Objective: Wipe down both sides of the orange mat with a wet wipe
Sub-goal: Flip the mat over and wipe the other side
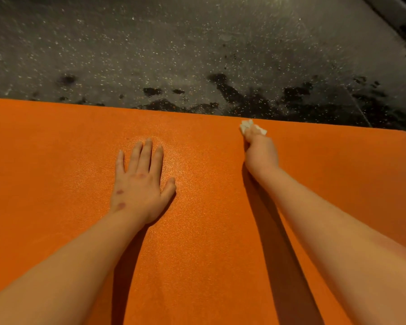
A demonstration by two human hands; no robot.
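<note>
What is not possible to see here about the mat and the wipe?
Head view: underside of the orange mat, hidden by the mat itself.
Head view: most of the wet wipe, covered by the right hand.
Head view: the mat's left and near ends, cut by the frame.

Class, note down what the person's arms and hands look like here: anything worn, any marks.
The left forearm and right forearm are bare, with no sleeves in view. Neither the left hand nor the right hand shows gloves, rings or a watch. The back of the left hand bears a few small round marks.
</note>
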